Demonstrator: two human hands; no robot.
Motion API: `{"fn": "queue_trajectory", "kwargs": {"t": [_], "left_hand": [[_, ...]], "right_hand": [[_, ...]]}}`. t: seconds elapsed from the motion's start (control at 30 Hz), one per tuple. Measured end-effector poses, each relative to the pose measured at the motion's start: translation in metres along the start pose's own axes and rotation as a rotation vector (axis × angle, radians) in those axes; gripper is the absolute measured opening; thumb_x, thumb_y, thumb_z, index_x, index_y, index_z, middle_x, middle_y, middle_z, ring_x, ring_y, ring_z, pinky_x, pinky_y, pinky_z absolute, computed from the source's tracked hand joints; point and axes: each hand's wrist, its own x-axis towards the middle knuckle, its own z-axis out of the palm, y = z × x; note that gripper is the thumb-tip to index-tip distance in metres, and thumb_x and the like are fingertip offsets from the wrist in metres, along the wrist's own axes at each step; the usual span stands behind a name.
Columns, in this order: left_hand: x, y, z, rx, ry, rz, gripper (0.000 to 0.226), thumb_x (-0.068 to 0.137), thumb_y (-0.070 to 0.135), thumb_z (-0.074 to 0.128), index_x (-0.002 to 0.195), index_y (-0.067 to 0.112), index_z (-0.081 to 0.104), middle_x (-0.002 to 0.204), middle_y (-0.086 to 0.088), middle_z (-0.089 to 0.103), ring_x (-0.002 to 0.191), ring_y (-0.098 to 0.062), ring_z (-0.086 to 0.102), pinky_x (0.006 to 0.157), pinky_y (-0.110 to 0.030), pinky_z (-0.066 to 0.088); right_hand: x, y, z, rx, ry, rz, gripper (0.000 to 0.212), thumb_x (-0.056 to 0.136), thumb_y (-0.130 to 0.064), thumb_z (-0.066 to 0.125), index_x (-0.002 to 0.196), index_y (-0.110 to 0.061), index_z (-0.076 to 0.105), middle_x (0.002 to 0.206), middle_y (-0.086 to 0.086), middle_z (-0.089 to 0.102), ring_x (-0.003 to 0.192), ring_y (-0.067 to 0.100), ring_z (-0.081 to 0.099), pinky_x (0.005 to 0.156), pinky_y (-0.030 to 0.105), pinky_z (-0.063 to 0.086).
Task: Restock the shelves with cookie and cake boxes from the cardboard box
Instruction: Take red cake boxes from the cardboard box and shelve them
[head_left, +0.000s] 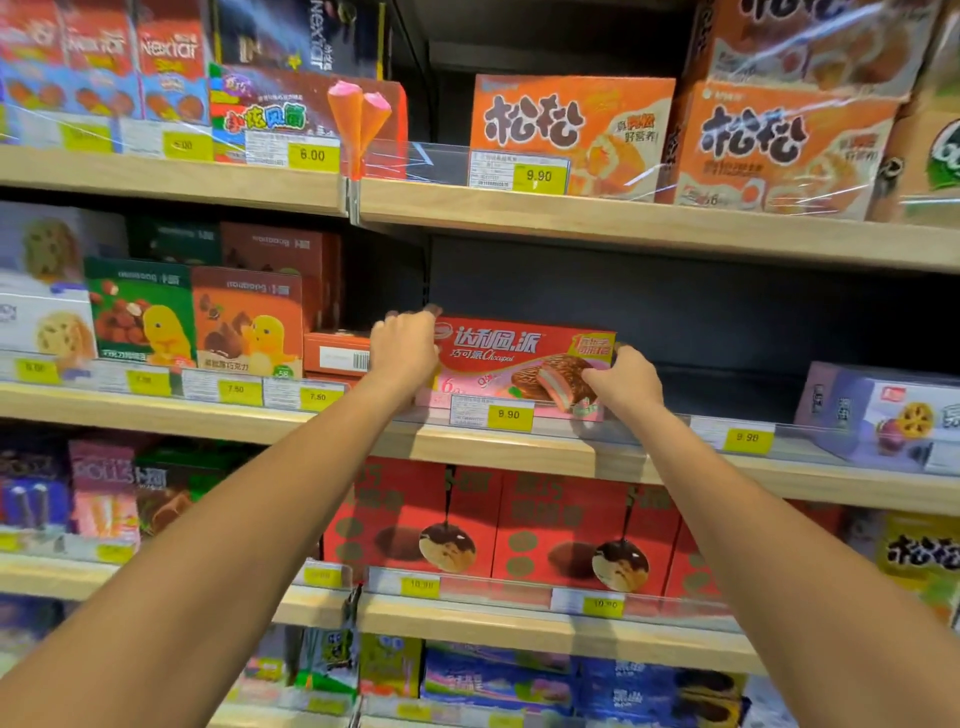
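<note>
At the centre of the frame, on the middle shelf (519, 452), a red pie box (519, 358) is sitting upright with its front facing out, just behind the clear rail that is carrying a yellow 9.90 price tag (509, 414). A person is holding it at both ends. Their left hand (405, 353) is curling its fingers over the top left corner, and their right hand (623, 382) is wrapping round the right end (the fingertips there are hidden behind the box). Both arms are reaching up from the bottom corners of the frame.

Left of the red pie box, touching or nearly so, a small orange box (337, 353) is lying flat, and beyond that green and orange duck boxes (143, 312) are standing in a row. Toward the right edge, well apart, a purple box (883, 410) is resting on the same shelf. Big orange boxes (571, 130) are sitting on the shelf above, and red boxes (415, 519) are lining the shelf below.
</note>
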Motion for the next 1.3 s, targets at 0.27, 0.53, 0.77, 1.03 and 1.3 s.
{"fn": "queue_trajectory", "kwargs": {"t": [0.27,0.53,0.77,1.03,1.3], "left_hand": [[-0.036,0.007,-0.011,-0.398,0.014,-0.029,0.055,0.089,0.01,0.053,0.141,0.007,0.034,0.14,-0.014,0.042,0.129,-0.03,0.039,0.103,-0.041,0.038],[-0.135,0.004,0.007,-0.668,-0.052,0.016,0.036,0.088,0.007,0.05,0.123,0.004,0.052,0.127,-0.012,0.05,0.115,-0.025,0.052,0.094,-0.023,0.036],[-0.26,-0.023,0.059,-0.783,-0.493,-0.191,0.024,0.093,0.006,0.048,0.115,0.002,0.058,0.105,-0.006,0.058,0.09,-0.014,0.05,0.066,-0.012,0.032],[-0.422,-0.07,0.173,-0.637,-0.971,-0.505,0.027,0.094,0.011,0.045,0.115,0.005,0.061,0.115,-0.014,0.064,0.097,-0.028,0.06,0.081,-0.029,0.045],[-0.617,-0.107,0.279,-0.54,-1.231,-0.876,0.035,0.094,0.008,0.043,0.128,0.001,0.051,0.13,-0.016,0.055,0.117,-0.033,0.054,0.093,-0.032,0.043]], "right_hand": [[-0.032,-0.008,-0.01,0.329,0.069,0.049,0.029,0.086,-0.005,0.051,0.115,-0.005,0.056,0.105,0.005,0.058,0.101,0.024,0.056,0.076,0.028,0.039],[-0.119,0.002,0.019,0.678,-0.105,0.067,0.026,0.085,0.007,0.042,0.074,-0.012,0.057,0.072,0.007,0.06,0.049,0.008,0.055,0.041,0.016,0.042],[-0.218,0.074,0.085,0.579,-0.311,0.242,0.034,0.086,0.005,0.039,0.06,-0.013,0.051,0.058,0.007,0.056,0.035,0.004,0.049,0.037,0.016,0.035],[-0.336,0.199,0.2,0.358,-0.601,0.487,0.041,0.087,0.006,0.038,0.053,-0.014,0.05,0.048,0.002,0.056,0.038,0.006,0.051,0.039,0.017,0.038],[-0.473,0.328,0.309,0.158,-0.872,0.773,0.037,0.086,0.0,0.036,0.056,-0.016,0.052,0.058,0.002,0.057,0.052,0.012,0.049,0.049,0.02,0.036]]}}
